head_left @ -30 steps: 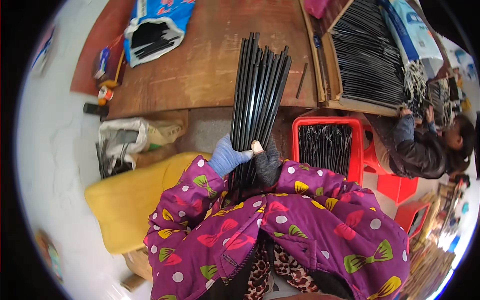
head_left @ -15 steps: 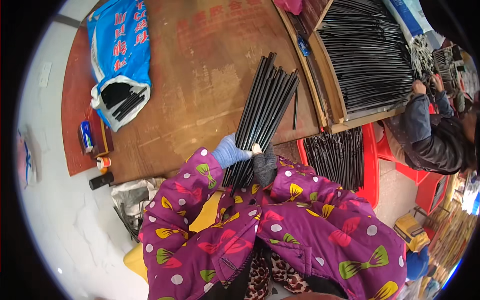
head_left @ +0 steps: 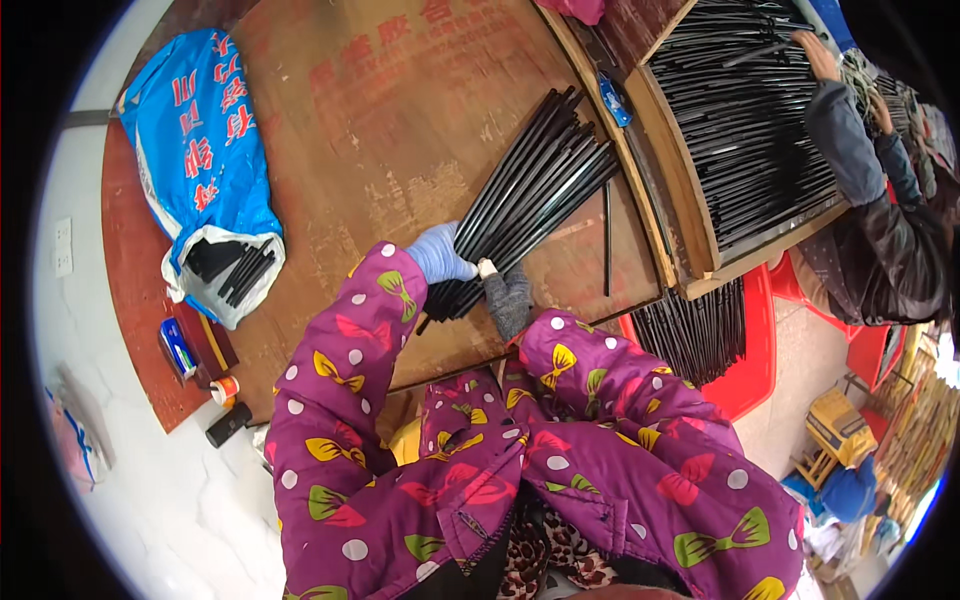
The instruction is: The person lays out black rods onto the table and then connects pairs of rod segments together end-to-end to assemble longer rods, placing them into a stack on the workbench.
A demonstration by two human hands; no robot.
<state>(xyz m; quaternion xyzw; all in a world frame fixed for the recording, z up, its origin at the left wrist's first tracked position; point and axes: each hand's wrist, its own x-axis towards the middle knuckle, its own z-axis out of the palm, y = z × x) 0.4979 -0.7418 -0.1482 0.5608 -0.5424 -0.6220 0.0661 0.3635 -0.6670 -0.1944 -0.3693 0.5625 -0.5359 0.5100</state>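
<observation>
1. Left hand [head_left: 440, 256], in a blue glove, has its grip wrapped around the near end of a bundle of black rods [head_left: 530, 195].
2. Right hand [head_left: 508, 298], grey-gloved, grips the same end.
3. The bundle lies slanted on the brown table [head_left: 400, 140].

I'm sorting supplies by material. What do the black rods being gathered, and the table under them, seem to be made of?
Black rods: thin, straight and uniformly dark with a slight sheen, so probably plastic or coated metal; the look leaves it open. Table: brown sheet, matte and scuffed with worn patches, probably plywood or hardboard.
</observation>
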